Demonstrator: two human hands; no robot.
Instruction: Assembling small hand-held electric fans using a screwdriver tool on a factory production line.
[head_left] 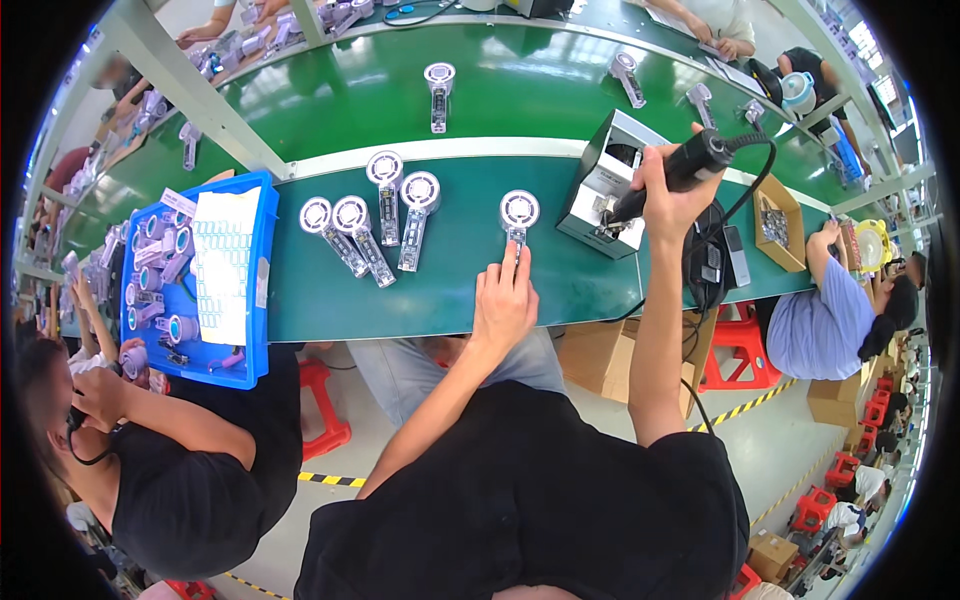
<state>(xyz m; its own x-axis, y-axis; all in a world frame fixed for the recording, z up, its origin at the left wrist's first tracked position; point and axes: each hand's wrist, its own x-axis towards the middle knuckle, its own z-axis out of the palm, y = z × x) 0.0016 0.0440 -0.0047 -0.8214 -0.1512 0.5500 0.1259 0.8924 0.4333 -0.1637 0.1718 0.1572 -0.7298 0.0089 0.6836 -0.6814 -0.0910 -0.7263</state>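
Note:
A white handheld fan [519, 211] lies on the green bench with its round head away from me and the circuit board in its handle exposed. My left hand [506, 300] holds the lower handle, fingers stretched along it and partly covering it. My right hand [672, 192] is wrapped around a black corded electric screwdriver [698, 160]. The screwdriver's tip points down-left into the front of a grey-white screw feeder box [612, 185]; whether a screw is on the tip is too small to tell. Left of my hands lie several similar fans [419, 192] with exposed boards.
A blue bin [262, 300] with fan parts and a paper sheet stands at left. Beyond the white rail, a green conveyor [540, 90] carries more fans. At right are a cardboard tray of small parts [776, 225] and a black adapter with cables [708, 262]. Co-workers sit on both sides.

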